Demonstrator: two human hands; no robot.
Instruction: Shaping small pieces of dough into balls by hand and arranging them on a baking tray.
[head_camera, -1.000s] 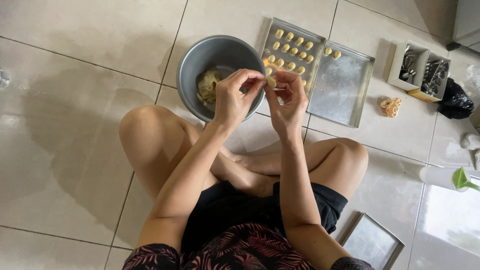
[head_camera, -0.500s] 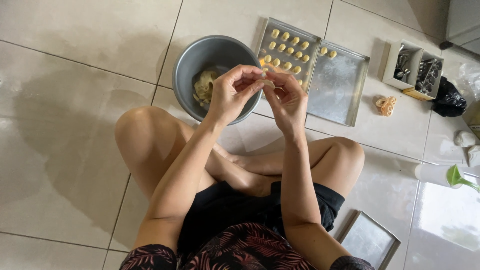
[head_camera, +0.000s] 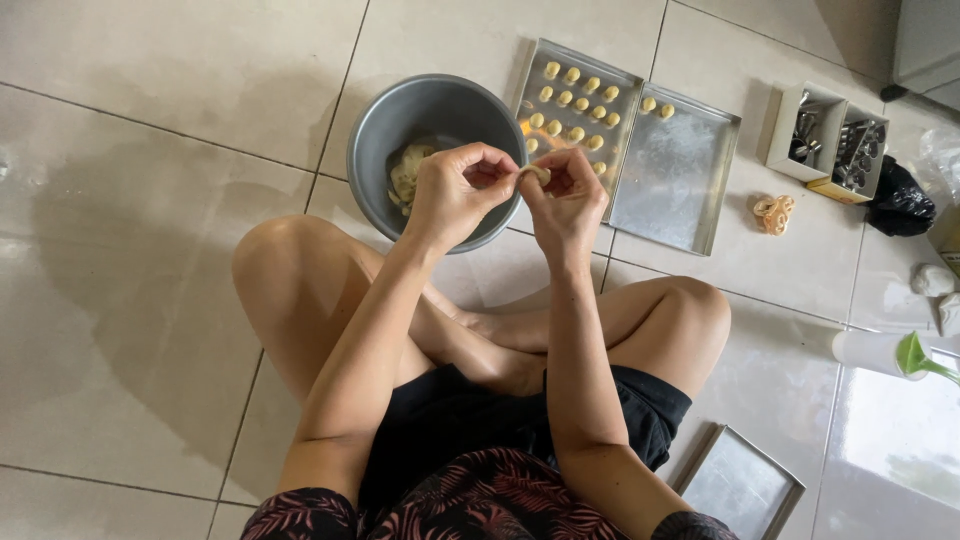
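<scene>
Head view looks straight down on us sitting cross-legged on the tiled floor (head_camera: 150, 230), both hands raised in front of our knees. Our left hand (head_camera: 455, 195) and right hand (head_camera: 562, 200) meet fingertip to fingertip, and between them we pinch a small piece of pale dough (head_camera: 535, 173); each grip is narrow, closed on that one piece, the other fingers curled in. The dough hangs over the near rim of a round grey metal bowl (head_camera: 400, 115), which stands on the floor just beyond our hands and holds more pale dough (head_camera: 405, 170) on its left side. Just right of the bowl, touching or nearly touching it, lies a rectangular metal baking tray (head_camera: 530, 85) with rows of small yellow dough shapes (head_camera: 575, 105). A second, mostly bare tray (head_camera: 680, 170) lies against the first tray's right edge, with two more shapes at its far left corner. Further right on the floor sit a small curled orange-and-cream object (head_camera: 773, 213), an open box of metal tools (head_camera: 828, 140) and a black bag (head_camera: 897, 205). Near our right knee lies another empty tray (head_camera: 740, 485), and a white bottle with a green top (head_camera: 890, 353) lies at the right edge.
</scene>
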